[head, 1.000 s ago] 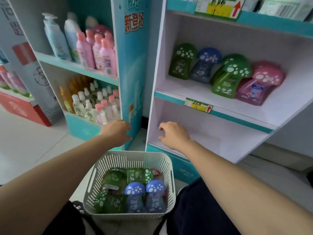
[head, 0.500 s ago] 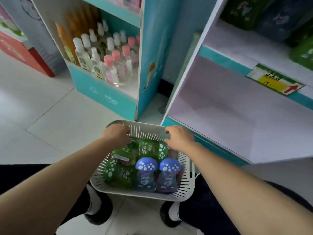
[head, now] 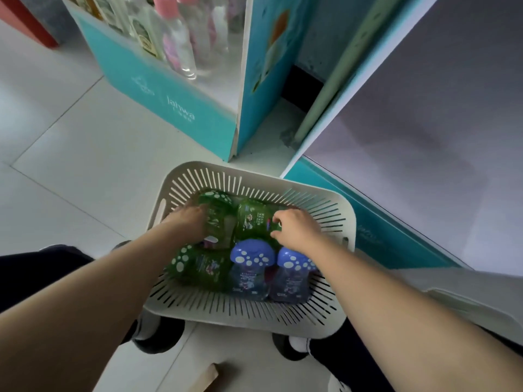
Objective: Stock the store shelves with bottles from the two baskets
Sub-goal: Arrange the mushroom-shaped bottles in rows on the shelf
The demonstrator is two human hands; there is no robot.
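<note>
Both hands are inside the white slotted basket on the tiled floor. The left hand grips a green mushroom-capped bottle; the right hand pinches the second green bottle just beside it. Two blue-capped bottles lie nearer.

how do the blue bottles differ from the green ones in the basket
Blue bottles: two, side by side at the basket's near right, not gripped. Green bottles: at least three, far and left; left hand and right hand each grip one. Both kinds have spotted mushroom caps.

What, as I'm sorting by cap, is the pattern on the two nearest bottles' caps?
White spots on blue mushroom-shaped plastic caps; head view.
</note>
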